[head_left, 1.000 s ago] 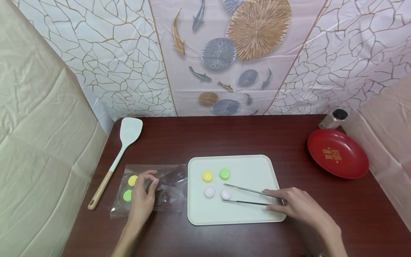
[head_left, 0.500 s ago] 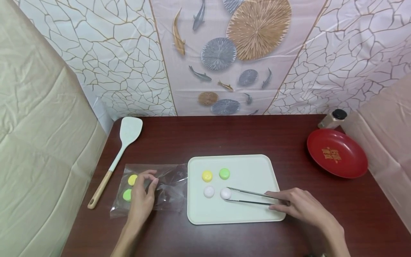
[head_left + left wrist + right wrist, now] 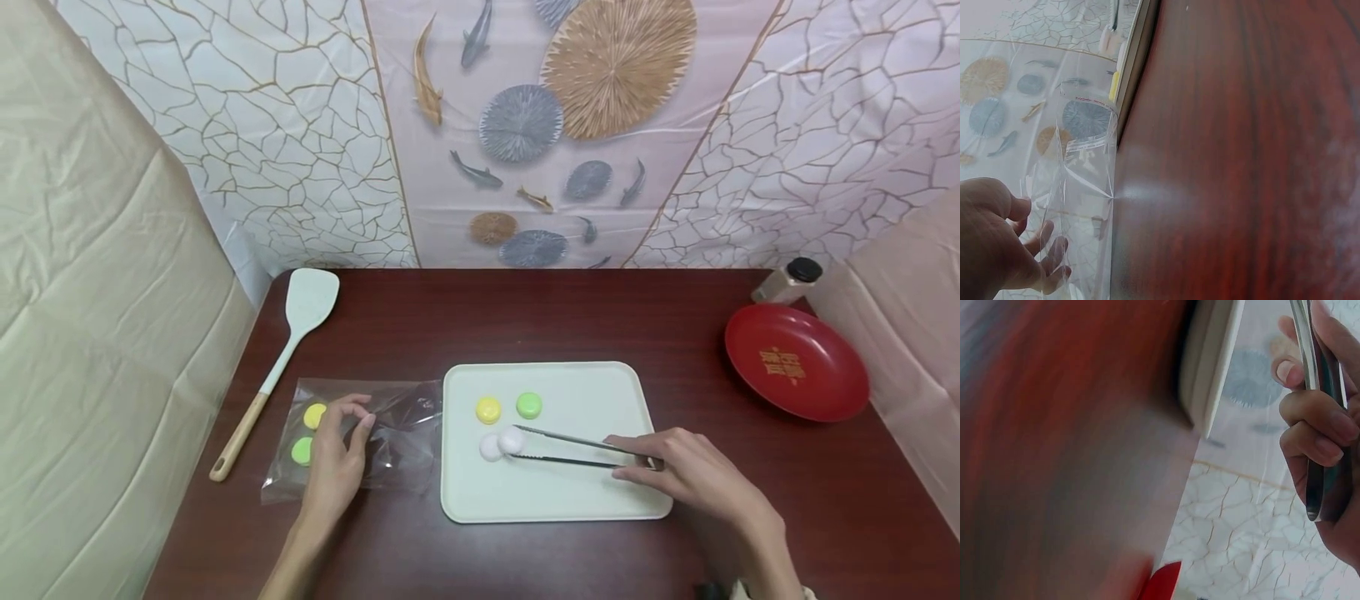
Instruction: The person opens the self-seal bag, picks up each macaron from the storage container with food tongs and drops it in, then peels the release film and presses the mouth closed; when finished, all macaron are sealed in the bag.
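Note:
My right hand [image 3: 686, 471] grips metal tongs [image 3: 577, 446], also close up in the right wrist view. Their tips stand at either side of a white macaron [image 3: 512, 439]. This macaron overlaps a second white macaron [image 3: 491, 448] on the pale tray [image 3: 570, 500]. Behind them on the tray are a yellow macaron [image 3: 488, 409] and a green macaron [image 3: 528, 405]. To the left, my left hand [image 3: 335, 458] rests on a clear plastic bag [image 3: 408, 433], its thumb and fingers bent and apart. Yellow and green macarons [image 3: 302, 451] show in the bag, partly behind that hand.
A white spatula [image 3: 310, 304] with a wooden handle lies at the table's left side. At the right are a red plate [image 3: 795, 362] with gold characters and a jar [image 3: 786, 281] with a black lid. A patterned cloth [image 3: 517, 242] hangs behind the table.
The tongs have closed in around the white macaron and moved left with it, against the other white one. My left hand has stayed in place on the bag. The head view has shifted slightly.

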A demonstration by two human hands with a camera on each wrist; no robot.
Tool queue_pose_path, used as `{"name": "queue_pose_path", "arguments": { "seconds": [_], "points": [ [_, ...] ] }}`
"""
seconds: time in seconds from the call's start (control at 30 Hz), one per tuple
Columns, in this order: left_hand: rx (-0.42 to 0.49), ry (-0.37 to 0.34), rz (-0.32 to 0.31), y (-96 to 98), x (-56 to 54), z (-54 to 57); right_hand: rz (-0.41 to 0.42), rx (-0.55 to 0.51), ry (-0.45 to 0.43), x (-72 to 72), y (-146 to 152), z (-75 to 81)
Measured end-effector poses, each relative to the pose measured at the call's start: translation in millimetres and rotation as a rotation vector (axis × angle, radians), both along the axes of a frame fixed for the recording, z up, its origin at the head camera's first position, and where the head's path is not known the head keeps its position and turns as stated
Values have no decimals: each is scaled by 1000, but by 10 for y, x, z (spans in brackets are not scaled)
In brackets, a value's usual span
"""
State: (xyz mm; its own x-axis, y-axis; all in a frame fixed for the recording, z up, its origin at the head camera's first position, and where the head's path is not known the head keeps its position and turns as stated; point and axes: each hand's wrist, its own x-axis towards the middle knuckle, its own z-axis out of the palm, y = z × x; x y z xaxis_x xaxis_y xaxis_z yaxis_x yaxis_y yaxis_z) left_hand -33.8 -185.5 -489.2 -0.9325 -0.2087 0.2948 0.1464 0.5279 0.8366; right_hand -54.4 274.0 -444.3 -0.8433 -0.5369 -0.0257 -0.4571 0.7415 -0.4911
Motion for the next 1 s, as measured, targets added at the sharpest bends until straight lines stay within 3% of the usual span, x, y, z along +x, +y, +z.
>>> {"name": "queue_pose_path", "arguments": {
  "seconds": [0.27, 0.6, 1.0],
  "points": [
    [-1, -21, -2, 5, -8, 16, 94, -83, 51, -67, -399, 15],
    [-9, -3, 3, -3, 5, -11, 101, -24, 95, -149, -972, 6],
    [-9, -19, 17, 0, 23, -8, 142, 27, 203, -168, -1361, -9]
  ]
}}
